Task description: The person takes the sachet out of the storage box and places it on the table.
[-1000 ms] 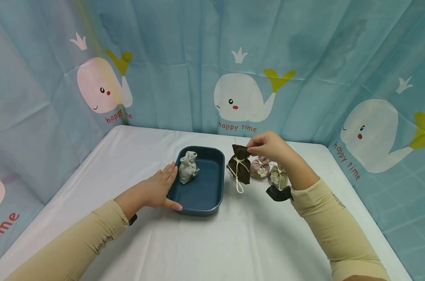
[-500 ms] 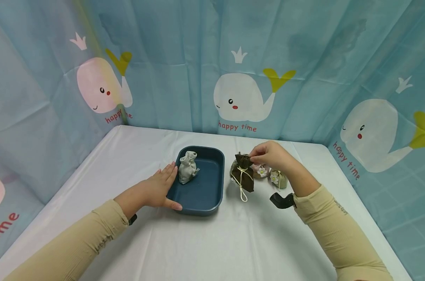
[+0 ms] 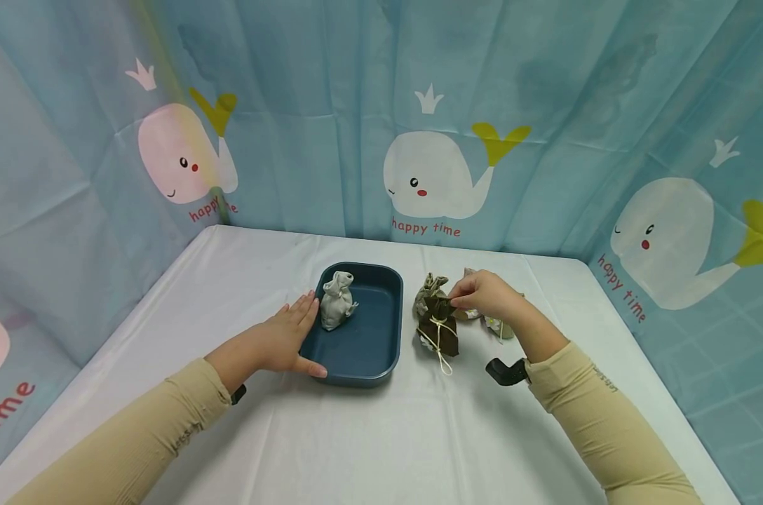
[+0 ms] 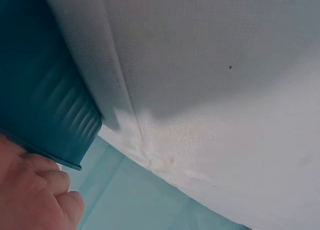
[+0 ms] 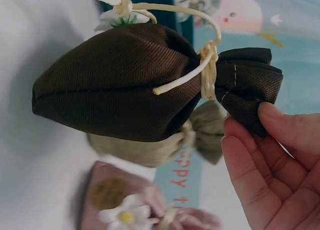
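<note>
My right hand (image 3: 485,294) pinches the gathered top of a dark brown drawstring pouch (image 3: 440,330), tied with a cream cord. In the right wrist view the brown pouch (image 5: 115,85) hangs from thumb and fingertips. Close behind it is an olive pouch (image 3: 429,286). A pink pouch (image 3: 468,315) and a green-beige pouch (image 3: 498,327) lie partly hidden by the hand. To the left, a dark blue tray (image 3: 378,330) holds a pale grey pouch (image 3: 337,305). My left hand (image 3: 280,338) rests along the tray's left side, fingers straight, thumb at the near corner.
A white cloth (image 3: 356,449) covers the table. Behind it hangs a light blue curtain (image 3: 306,140) with printed whales, also along the sides. A black strap mount (image 3: 506,372) sticks out from my right wrist.
My right hand has brought the brown pouch down and slightly nearer, and the olive pouch behind it has come into sight. The left hand and tray have stayed put.
</note>
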Demonstrator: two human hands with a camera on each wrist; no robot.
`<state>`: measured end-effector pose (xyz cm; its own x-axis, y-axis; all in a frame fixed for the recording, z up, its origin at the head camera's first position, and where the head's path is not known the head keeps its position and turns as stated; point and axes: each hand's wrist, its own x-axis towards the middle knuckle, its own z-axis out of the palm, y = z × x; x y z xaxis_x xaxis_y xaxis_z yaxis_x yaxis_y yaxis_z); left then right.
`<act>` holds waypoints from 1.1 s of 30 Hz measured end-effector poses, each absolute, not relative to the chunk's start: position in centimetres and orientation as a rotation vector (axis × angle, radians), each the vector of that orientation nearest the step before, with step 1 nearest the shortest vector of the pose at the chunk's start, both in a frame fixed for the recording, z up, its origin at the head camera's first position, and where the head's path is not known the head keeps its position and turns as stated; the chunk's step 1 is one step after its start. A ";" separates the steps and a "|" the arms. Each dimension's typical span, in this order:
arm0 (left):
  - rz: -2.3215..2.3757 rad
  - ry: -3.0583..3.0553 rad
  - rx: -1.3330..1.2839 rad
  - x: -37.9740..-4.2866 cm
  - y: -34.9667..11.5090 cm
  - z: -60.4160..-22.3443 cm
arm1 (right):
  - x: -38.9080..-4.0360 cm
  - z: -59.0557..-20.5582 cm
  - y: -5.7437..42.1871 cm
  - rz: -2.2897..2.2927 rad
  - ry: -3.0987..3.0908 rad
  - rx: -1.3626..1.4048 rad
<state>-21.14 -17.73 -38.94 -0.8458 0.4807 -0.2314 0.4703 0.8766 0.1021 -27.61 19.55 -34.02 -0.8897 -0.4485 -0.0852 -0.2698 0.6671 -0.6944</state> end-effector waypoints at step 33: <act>0.069 2.799 0.711 -21.2 -17.8 -39.2 | -27.7 -35.4 20.0 -0.991 2.560 -0.647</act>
<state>-21.21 -17.76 -39.21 -0.8488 0.4756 -0.2309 0.4637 0.8795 0.1069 -27.72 20.01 -35.41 -0.8464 -0.5165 -0.1297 -0.2946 0.6571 -0.6938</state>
